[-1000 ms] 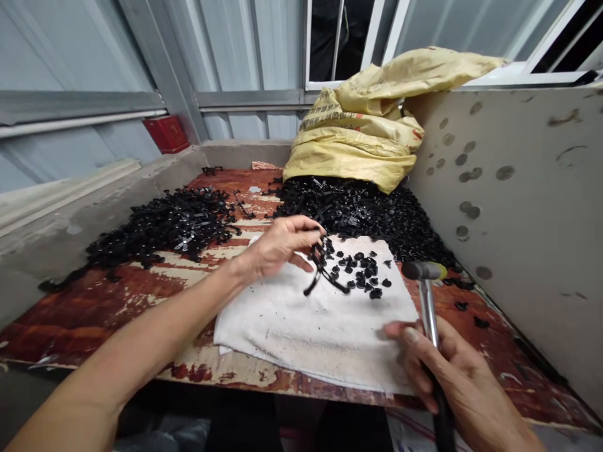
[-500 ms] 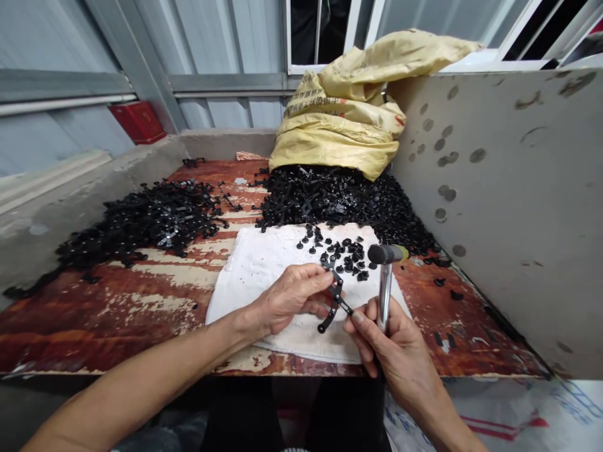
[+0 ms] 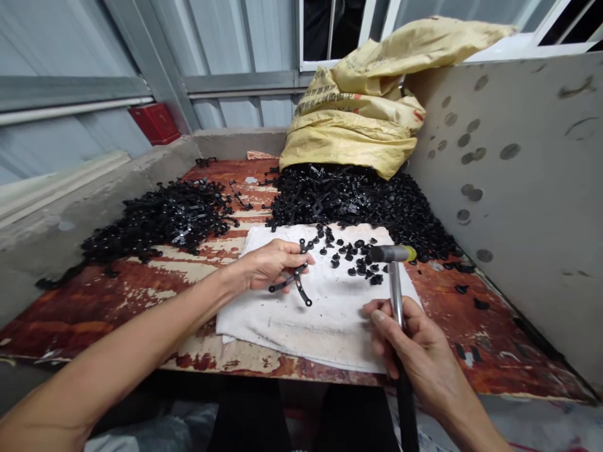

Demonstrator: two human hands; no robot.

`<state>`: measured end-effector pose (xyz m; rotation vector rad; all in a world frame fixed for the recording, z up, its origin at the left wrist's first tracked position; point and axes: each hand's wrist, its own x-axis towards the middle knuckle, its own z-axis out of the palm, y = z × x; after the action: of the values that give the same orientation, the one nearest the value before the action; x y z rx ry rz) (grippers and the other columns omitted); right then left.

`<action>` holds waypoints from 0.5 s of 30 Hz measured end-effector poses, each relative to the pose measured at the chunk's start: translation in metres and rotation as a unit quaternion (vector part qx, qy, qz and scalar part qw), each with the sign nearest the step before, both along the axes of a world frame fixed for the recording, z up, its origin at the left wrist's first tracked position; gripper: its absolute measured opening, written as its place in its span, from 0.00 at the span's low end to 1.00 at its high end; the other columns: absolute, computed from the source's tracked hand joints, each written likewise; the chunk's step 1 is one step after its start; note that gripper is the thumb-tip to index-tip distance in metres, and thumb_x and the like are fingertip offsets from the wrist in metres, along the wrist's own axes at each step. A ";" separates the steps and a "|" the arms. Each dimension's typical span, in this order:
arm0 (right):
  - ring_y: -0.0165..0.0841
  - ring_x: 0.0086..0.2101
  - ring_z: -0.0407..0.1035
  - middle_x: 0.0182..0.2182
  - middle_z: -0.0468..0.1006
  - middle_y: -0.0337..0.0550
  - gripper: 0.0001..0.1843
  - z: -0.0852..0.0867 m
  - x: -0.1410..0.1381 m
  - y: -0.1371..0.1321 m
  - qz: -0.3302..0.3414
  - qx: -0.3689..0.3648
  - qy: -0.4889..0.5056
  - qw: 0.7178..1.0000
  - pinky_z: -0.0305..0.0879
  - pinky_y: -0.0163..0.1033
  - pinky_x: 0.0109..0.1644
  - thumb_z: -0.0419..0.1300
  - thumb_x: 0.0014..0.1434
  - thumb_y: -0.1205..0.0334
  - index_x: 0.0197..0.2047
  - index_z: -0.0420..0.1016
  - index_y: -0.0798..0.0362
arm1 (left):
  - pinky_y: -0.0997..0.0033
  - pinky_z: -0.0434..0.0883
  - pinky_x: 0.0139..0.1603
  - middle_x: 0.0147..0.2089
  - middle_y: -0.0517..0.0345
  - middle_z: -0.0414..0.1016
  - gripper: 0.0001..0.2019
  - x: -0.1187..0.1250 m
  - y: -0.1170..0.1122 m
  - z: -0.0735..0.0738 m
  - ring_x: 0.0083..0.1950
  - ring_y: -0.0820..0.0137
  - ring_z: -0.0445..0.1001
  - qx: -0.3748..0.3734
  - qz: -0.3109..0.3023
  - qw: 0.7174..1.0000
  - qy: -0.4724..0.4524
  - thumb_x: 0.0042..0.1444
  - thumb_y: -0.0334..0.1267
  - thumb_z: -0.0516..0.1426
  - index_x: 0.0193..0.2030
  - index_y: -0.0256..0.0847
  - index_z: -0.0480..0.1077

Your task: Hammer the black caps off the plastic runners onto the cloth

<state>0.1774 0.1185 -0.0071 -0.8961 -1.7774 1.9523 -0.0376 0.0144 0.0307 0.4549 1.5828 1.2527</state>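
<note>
My left hand [image 3: 273, 265] pinches a black jointed linkage [image 3: 298, 274] with thin arms and round ends, held above a white cloth [image 3: 264, 326]. My right hand [image 3: 409, 333] is closed around a hammer [image 3: 396, 285] with a metal shaft, a dark head and a yellow end; its head points up. The fingertips of that hand no longer touch the linkage. On the cloth between and beyond the hands lie several small black round caps [image 3: 361, 271].
A heap of black linkages [image 3: 160, 216] lies on the left of the worn red table [image 3: 117, 301]. Behind the cloth a larger black pile [image 3: 339, 198] spills from a yellow sack [image 3: 353, 138]. A spotted grey panel [image 3: 527, 207] borders the right side; a red box [image 3: 154, 123] sits at the back left.
My left hand has moved left with the linkage, away from my right hand, which has let go of the linkage's end and still holds the hammer. The camera view has shifted slightly.
</note>
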 end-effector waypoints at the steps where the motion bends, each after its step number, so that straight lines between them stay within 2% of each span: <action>1: 0.22 0.12 0.52 0.16 0.68 0.32 0.25 -0.004 0.000 0.003 -0.007 -0.019 0.003 1.000 0.48 0.29 0.13 0.66 0.46 0.38 0.31 0.65 0.50 | 0.80 0.62 0.13 0.24 0.59 0.71 0.06 -0.006 0.001 -0.001 0.17 0.79 0.64 0.001 0.005 1.000 0.006 0.50 0.33 0.64 0.31 0.33 0.72; 5: 0.20 0.12 0.54 0.24 0.75 0.36 0.25 -0.021 0.000 0.012 -0.038 -0.079 0.041 0.995 0.49 0.28 0.12 0.69 0.46 0.43 0.30 0.62 0.50 | 0.83 0.58 0.11 0.23 0.58 0.71 0.09 -0.018 0.009 -0.005 0.18 0.78 0.67 0.003 0.032 0.999 0.014 0.50 0.32 0.64 0.25 0.36 0.66; 9: 0.20 0.12 0.54 0.27 0.76 0.37 0.21 -0.033 0.003 0.013 -0.053 -0.080 0.057 0.994 0.50 0.27 0.11 0.68 0.50 0.45 0.32 0.64 0.50 | 0.83 0.57 0.11 0.23 0.57 0.73 0.06 -0.024 0.014 -0.004 0.20 0.74 0.71 -0.039 0.022 0.998 0.055 0.55 0.32 0.59 0.28 0.36 0.68; 12: 0.19 0.11 0.51 0.25 0.75 0.36 0.20 -0.033 0.005 0.011 -0.043 -0.080 0.056 0.994 0.50 0.27 0.11 0.66 0.53 0.45 0.32 0.64 0.50 | 0.82 0.54 0.10 0.22 0.57 0.72 0.06 -0.027 0.016 -0.004 0.17 0.75 0.68 -0.040 0.006 0.994 0.104 0.57 0.33 0.57 0.29 0.36 0.68; 15: 0.19 0.12 0.53 0.23 0.74 0.34 0.20 -0.028 0.005 0.009 -0.043 -0.088 0.054 0.994 0.51 0.27 0.13 0.66 0.53 0.46 0.33 0.64 0.50 | 0.83 0.51 0.11 0.21 0.59 0.71 0.07 -0.028 0.017 -0.006 0.16 0.78 0.65 -0.017 0.034 0.992 0.124 0.57 0.33 0.57 0.29 0.37 0.66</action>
<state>0.1825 0.1273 -0.0350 -0.8884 -1.5010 2.0837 -0.0660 0.0318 0.0248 0.5564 1.8384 1.2565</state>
